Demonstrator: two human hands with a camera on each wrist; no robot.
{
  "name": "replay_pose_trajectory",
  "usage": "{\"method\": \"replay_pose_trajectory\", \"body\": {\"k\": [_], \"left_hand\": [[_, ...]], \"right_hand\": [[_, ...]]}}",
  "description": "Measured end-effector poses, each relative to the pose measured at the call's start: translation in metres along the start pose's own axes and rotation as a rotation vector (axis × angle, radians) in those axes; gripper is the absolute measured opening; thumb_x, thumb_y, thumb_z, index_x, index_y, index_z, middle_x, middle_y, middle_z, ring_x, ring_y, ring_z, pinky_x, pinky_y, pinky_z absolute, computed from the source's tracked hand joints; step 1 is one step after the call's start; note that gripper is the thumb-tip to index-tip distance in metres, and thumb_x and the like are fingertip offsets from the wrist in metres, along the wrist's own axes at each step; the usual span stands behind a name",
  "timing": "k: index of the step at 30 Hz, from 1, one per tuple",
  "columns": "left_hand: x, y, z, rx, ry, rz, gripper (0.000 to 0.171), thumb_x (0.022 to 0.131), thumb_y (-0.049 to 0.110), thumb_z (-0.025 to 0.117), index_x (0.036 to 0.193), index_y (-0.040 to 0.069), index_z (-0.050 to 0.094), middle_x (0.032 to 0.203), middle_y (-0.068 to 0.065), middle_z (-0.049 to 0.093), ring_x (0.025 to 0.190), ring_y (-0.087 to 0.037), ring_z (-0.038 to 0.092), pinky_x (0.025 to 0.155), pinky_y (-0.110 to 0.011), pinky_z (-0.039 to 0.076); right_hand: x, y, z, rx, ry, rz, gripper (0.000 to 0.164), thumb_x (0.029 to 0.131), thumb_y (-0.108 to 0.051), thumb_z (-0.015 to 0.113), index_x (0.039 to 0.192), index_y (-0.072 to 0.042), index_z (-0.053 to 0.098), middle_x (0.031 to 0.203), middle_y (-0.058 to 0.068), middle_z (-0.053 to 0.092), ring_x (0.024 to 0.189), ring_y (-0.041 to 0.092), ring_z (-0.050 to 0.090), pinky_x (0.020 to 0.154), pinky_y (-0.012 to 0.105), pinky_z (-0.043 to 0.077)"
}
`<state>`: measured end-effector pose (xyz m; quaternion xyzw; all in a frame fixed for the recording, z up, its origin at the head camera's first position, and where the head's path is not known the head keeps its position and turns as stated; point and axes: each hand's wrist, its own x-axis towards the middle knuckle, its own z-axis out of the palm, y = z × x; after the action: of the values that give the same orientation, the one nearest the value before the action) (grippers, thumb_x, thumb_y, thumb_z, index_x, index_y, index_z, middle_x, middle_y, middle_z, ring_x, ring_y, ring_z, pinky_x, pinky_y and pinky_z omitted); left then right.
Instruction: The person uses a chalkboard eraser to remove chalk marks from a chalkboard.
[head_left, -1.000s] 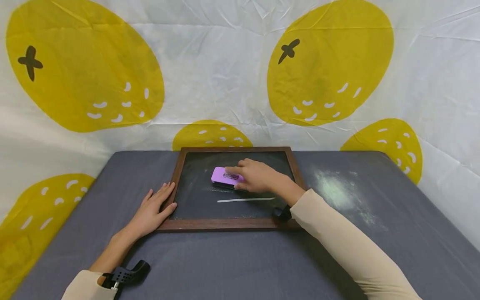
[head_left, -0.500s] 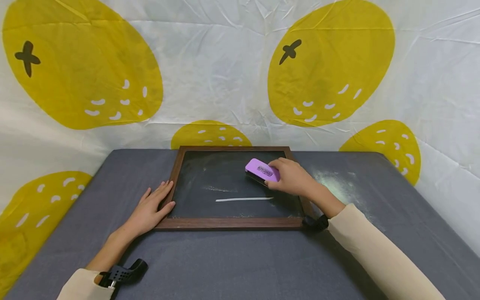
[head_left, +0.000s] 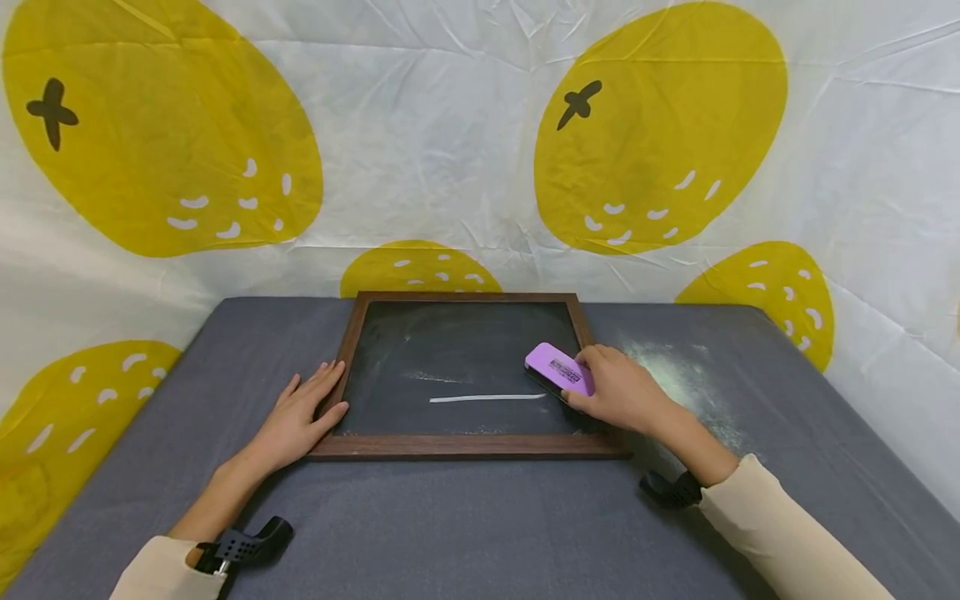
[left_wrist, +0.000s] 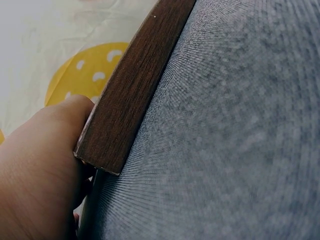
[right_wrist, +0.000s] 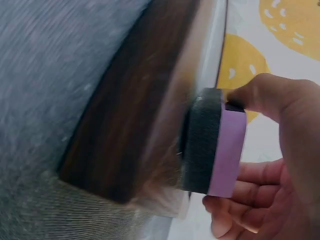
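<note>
A framed chalkboard [head_left: 465, 350] lies on the table, with a white chalk line [head_left: 487, 398] across its lower half and a faint smear above that line. At the board's right side, my right hand [head_left: 626, 387] grips a purple eraser [head_left: 558, 367] between thumb and fingers. The right wrist view shows the eraser's dark felt [right_wrist: 202, 145] facing the board, tilted; whether it touches the surface is unclear. My left hand [head_left: 300, 417] rests on the left edge of the wooden frame [left_wrist: 135, 90], fingers extended along it.
A grey cloth [head_left: 465, 525] covers the table. Pale chalk dust [head_left: 682, 383] marks the cloth right of the board. Behind hangs a white curtain [head_left: 427, 125] with yellow fruit prints. Each wrist wears a black camera band [head_left: 247, 546].
My right hand has carried the eraser rightward from the board's middle to its right side, lately also toward me. The chalk smear it covered now shows. My left hand stays on the frame.
</note>
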<state>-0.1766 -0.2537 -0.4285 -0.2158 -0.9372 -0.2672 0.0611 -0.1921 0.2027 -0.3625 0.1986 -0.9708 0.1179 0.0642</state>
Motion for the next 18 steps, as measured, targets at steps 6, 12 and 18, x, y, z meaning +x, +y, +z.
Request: {"method": "replay_pose_trajectory", "body": {"k": [6,12,18], "left_hand": [[-0.003,0.002,0.002,0.008,0.007,-0.006,0.065,0.099,0.031,0.053,0.15,-0.001,0.027,0.15,-0.025,0.028,0.138,-0.042,0.024,0.109,-0.061,0.007],[-0.007,0.006,0.006,0.014,0.006,-0.01,0.065,0.099,0.031,0.053,0.15,0.0,0.027,0.151,-0.024,0.028,0.139,-0.041,0.024,0.109,-0.061,0.007],[-0.011,0.009,0.006,0.019,0.009,-0.017,0.065,0.099,0.031,0.053,0.15,-0.001,0.026,0.15,-0.024,0.029,0.139,-0.041,0.023,0.11,-0.06,0.007]], "right_hand": [[-0.005,-0.001,0.001,0.01,-0.05,-0.032,0.037,0.081,-0.037,0.072,0.089,-0.007,0.052,0.067,-0.001,0.046,0.056,0.015,0.045,0.05,0.03,0.036],[-0.008,0.002,0.006,-0.04,-0.05,-0.047,0.04,0.082,-0.043,0.07,0.081,-0.01,0.048,0.062,-0.002,0.044,0.05,0.014,0.043,0.044,0.029,0.033],[-0.008,0.007,0.012,-0.018,0.009,-0.098,0.038,0.082,-0.043,0.069,0.078,-0.012,0.048,0.059,-0.004,0.043,0.048,0.012,0.041,0.043,0.027,0.031]]}}
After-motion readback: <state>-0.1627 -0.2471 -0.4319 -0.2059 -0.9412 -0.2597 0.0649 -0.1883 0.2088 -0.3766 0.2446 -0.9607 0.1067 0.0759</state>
